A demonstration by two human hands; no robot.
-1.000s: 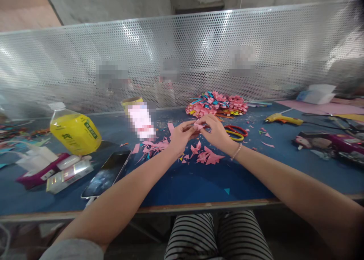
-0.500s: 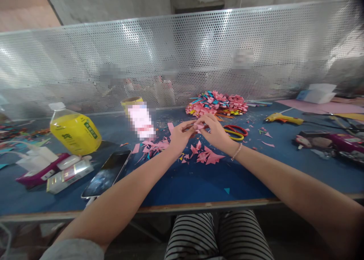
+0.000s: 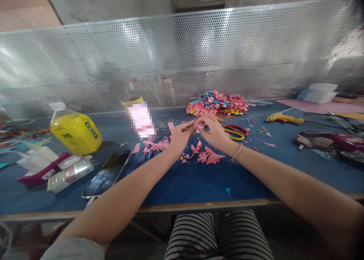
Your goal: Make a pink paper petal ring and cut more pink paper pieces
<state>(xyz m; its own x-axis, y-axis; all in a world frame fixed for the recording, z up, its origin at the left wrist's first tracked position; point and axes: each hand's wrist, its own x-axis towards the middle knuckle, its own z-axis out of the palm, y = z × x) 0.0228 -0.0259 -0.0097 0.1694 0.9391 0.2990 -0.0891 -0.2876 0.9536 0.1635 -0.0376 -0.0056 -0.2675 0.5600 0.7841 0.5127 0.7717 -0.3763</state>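
Between my fingertips is a small piece of pink paper [image 3: 200, 126], held just above the table. My left hand [image 3: 182, 135] pinches it from the left, and my right hand [image 3: 212, 130] grips it from the right, with its fingers bent over it. Pink paper scraps [image 3: 156, 145] lie to the left of my hands, and folded pointed pink pieces [image 3: 209, 155] lie below them. Scissors [image 3: 236, 132] with red and yellow handles rest beside my right hand. Behind my hands sits a heap of pink, blue and yellow paper pieces [image 3: 216, 102].
On the left stand a yellow-filled bottle [image 3: 76, 133], a tissue pack [image 3: 42, 171], a small box [image 3: 69, 175] and a dark phone [image 3: 109, 173]. A lit phone [image 3: 141, 119] leans on a tape roll [image 3: 132, 100]. A yellow glue gun [image 3: 284, 118] lies right. A perforated metal screen [image 3: 187, 55] borders the back.
Hardly anything differs. My fingers have shifted very slightly around the pink paper, and the camera view has moved a little.
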